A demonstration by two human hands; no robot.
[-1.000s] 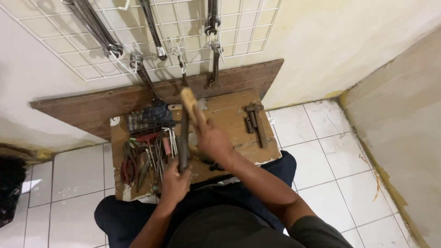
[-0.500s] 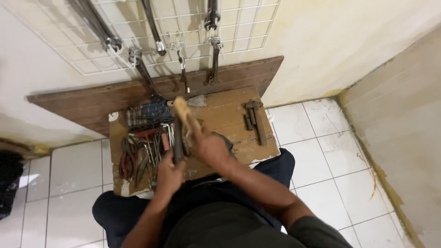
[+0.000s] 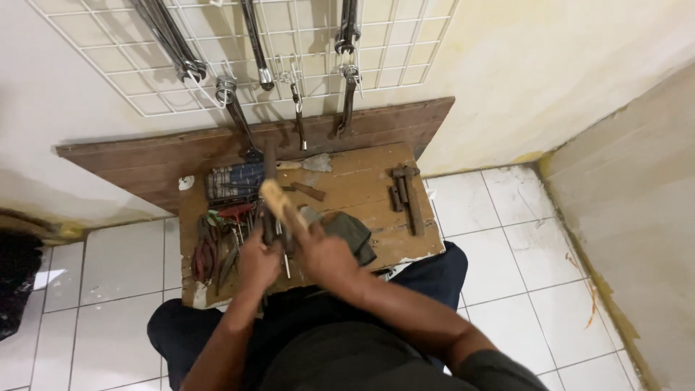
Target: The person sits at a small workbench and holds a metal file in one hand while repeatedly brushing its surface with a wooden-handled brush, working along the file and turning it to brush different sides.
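I sit on the tiled floor with a low wooden board over my lap. My left hand grips a dark metal bar that stands upright and reaches toward the wall. My right hand holds a light wooden handle, tilted up and left so it crosses the bar. Both hands are close together above the board's middle. A dark green cloth lies just right of my right hand.
Pliers and red-handled tools lie at the board's left, a set of small tools in a case behind them. A dark metal clamp-like tool lies at right. Wrenches hang on a white wire grid on the wall. A brown plank leans behind.
The view has shifted slightly down and closer. My hands have drawn nearer to me, and the wooden handle has tilted lower across the metal bar.
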